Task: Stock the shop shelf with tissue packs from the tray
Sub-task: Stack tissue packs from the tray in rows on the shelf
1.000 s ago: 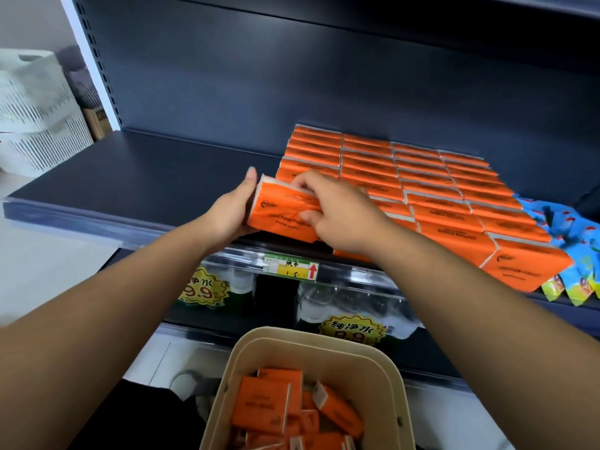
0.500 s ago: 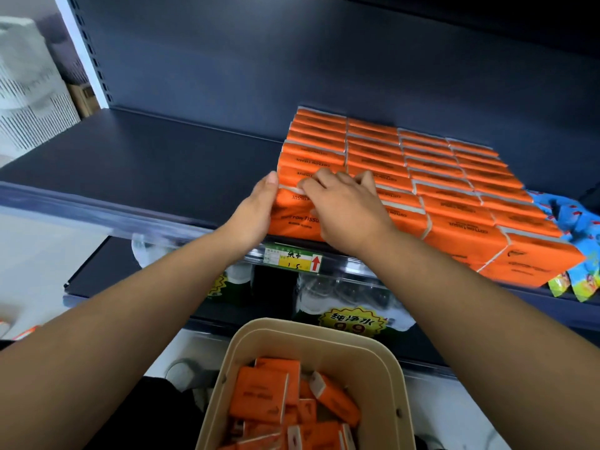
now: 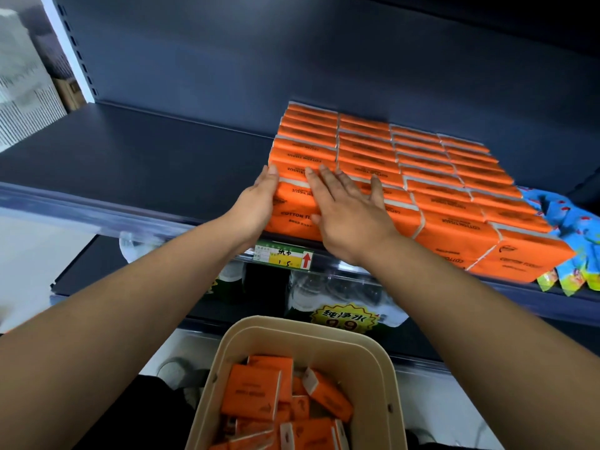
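The left hand (image 3: 256, 203) lay open and flat against the side of the front orange pack (image 3: 293, 203) at the shelf (image 3: 146, 157) edge, while the right hand (image 3: 350, 212) spread open on top. More packs (image 3: 253, 394) lay in the tray (image 3: 367, 345) below. An uneven push could skew the row (image 3: 305, 147) or tip that pack off the edge.

- Orange tissue packs (image 3: 454, 222) on shelf (image 3: 162, 157): "COTTON TISSUE" in dark print, upside-down on top faces; front-left pack shows "COTTON TI", rest covered.
- Price tag (image 3: 284, 256) on shelf edge: handwritten "纸巾", "1 5"; red up arrow (image 3: 306, 259).
- Yellow burst sticker (image 3: 344, 319) on bottled-water pack (image 3: 324, 287) below: "纯净水", "9.9", lower part cut by tray (image 3: 227, 352) rim.
- Print on packs in tray: too blurred.
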A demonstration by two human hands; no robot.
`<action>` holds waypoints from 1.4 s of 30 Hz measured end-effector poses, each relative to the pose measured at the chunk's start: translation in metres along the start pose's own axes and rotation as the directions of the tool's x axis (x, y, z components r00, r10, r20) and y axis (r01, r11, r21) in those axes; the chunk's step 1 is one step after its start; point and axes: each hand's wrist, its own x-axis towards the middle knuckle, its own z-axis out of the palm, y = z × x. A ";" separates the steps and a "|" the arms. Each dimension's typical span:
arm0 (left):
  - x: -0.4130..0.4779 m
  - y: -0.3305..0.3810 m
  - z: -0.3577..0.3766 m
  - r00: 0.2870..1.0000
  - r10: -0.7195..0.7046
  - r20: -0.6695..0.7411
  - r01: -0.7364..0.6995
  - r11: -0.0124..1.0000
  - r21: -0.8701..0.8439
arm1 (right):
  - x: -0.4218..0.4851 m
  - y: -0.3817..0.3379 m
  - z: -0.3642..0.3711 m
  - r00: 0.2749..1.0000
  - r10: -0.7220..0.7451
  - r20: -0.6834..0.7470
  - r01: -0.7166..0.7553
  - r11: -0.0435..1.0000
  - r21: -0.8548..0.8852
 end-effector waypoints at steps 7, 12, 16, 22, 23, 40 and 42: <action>0.000 0.006 -0.019 1.000 0.011 0.014 -0.012 0.996 0.092 | -0.004 -0.002 -0.009 1.000 0.005 0.030 -0.007 0.998 0.056; -0.023 0.013 -0.026 0.981 0.137 -0.137 -0.103 0.967 0.232 | -0.030 0.008 -0.016 0.987 0.005 -0.161 0.024 0.984 0.176; -0.060 0.012 -0.017 0.856 0.473 -0.207 -0.390 0.855 0.342 | -0.059 0.022 -0.010 0.928 0.013 -0.373 0.071 0.975 0.211; -0.122 -0.059 0.008 0.770 0.634 0.070 -0.553 0.610 0.568 | -0.098 0.012 0.038 0.915 -0.019 -0.402 0.123 0.964 0.236; -0.125 -0.074 0.010 0.798 0.586 0.144 -0.536 0.579 0.614 | -0.103 0.008 0.050 0.927 -0.038 -0.374 0.131 0.965 0.226; -0.157 -0.243 -0.023 0.792 -0.599 0.118 -0.164 -0.023 0.986 | -0.222 -0.051 0.271 0.654 -0.010 0.757 -0.219 0.955 0.201; -0.149 -0.246 -0.022 0.809 -0.576 0.116 -0.138 0.006 0.990 | -0.217 -0.053 0.274 0.674 0.003 0.739 -0.233 0.950 0.208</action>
